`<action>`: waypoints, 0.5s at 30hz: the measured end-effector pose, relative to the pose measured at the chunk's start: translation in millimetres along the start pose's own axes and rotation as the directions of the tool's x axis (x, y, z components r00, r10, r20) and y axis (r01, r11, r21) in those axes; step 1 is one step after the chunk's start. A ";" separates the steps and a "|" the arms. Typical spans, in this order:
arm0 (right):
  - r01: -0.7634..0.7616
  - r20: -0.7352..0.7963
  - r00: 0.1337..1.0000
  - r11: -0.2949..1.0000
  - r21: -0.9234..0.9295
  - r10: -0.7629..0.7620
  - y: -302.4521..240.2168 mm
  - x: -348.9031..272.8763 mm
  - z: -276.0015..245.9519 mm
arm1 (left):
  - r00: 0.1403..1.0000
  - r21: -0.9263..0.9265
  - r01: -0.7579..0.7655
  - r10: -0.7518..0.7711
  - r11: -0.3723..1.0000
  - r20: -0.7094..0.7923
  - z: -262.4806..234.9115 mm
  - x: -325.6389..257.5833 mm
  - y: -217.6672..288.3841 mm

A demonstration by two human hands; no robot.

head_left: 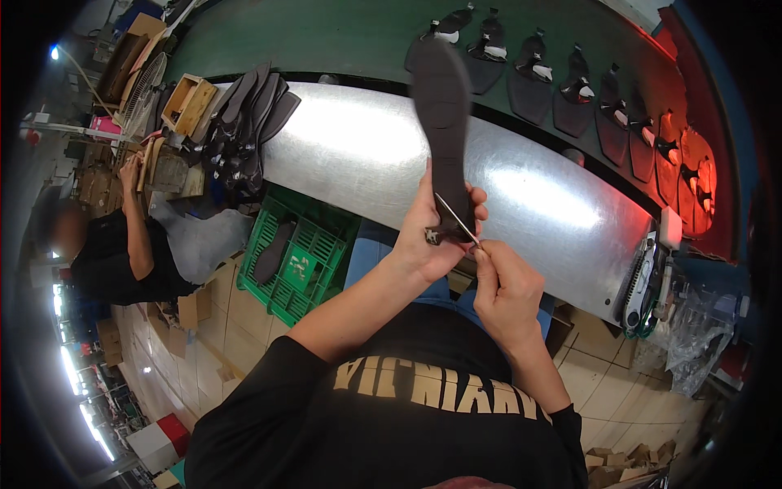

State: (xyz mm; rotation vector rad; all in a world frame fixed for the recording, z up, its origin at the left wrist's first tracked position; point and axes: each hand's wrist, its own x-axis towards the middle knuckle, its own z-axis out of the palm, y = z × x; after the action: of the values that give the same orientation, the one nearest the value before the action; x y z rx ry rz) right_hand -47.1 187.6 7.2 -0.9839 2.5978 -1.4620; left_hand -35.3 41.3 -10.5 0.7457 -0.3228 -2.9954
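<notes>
A dark sandal sole (442, 98) stands upright over the near edge of the metal bench, its wide end pointing away from me. My left hand (419, 240) is closed round its narrow lower end, with fingertips showing on the right side. A small shiny strap piece (432, 235) sticks out beside the left palm. In a pinch, my right hand (509, 289) holds a thin metal pointed tool (458, 218). The tool slants up and left across the sole's lower part. Whether its tip enters the sole, I cannot tell.
Metal bench (358, 138) ahead. Beyond it, a green conveyor belt (326, 41) carries several sandals (533, 77), red-lit at right. A sandal pile (244, 122) lies at left, near a wooden box (187, 104). A green crate (305, 303) sits below; a co-worker (122, 244) works at far left.
</notes>
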 end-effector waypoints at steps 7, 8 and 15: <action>-0.006 0.047 0.999 1.000 0.016 0.005 4.0 -6.7 11.7 | 0.988 0.096 -0.007 -0.008 0.995 0.153 -7.2 6.3 1.3; -0.002 0.056 0.998 1.000 0.025 0.001 4.0 -7.6 12.1 | 0.988 0.112 -0.031 0.014 0.993 0.151 -7.6 6.5 0.2; 0.139 0.206 0.965 0.984 0.115 -0.161 -8.7 -14.6 5.0 | 0.996 0.283 -0.094 0.094 0.955 0.014 -7.6 16.1 6.0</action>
State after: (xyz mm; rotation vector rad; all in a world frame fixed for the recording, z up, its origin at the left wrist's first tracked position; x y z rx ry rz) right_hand -29.4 188.2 6.9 -1.2728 2.3228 -1.4091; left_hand -46.1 32.5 -23.1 0.7253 -0.7777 -2.8921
